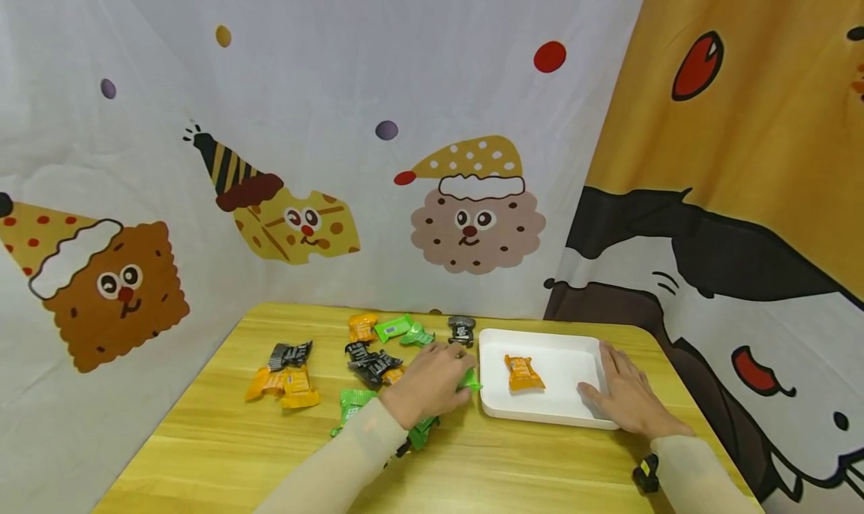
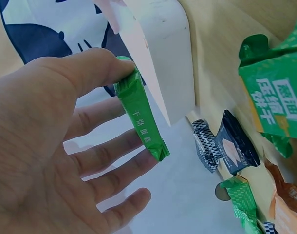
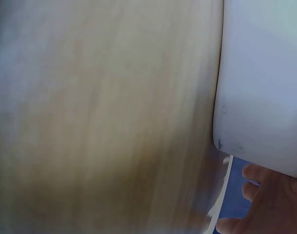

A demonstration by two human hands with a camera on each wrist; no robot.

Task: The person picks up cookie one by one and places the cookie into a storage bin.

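Note:
In the head view my left hand (image 1: pixel 432 383) is between the pile of wrapped snacks and the white tray (image 1: pixel 496 411). Its thumb and fingers pinch a small green wrapped snack (image 2: pixel 140 114), clearest in the left wrist view. My right hand (image 1: pixel 631 394) holds the tray's right side, thumb over the rim and fingers along the outside. The right wrist view catches only part of that hand (image 3: pixel 270 204), beside the tray's wall (image 3: pixel 260 97). A single orange wrapped snack (image 1: pixel 523 373) lies inside the tray.
Black and orange packets (image 1: pixel 290 379) lie at the left of the wooden table (image 1: pixel 202 439). More black packets (image 1: pixel 371 364), green packets (image 1: pixel 354 403) and an orange packet (image 1: pixel 362 326) lie around my left forearm. One black packet (image 1: pixel 462 330) sits by the tray's far-left corner. A printed cloth (image 1: pixel 378 221) hangs behind.

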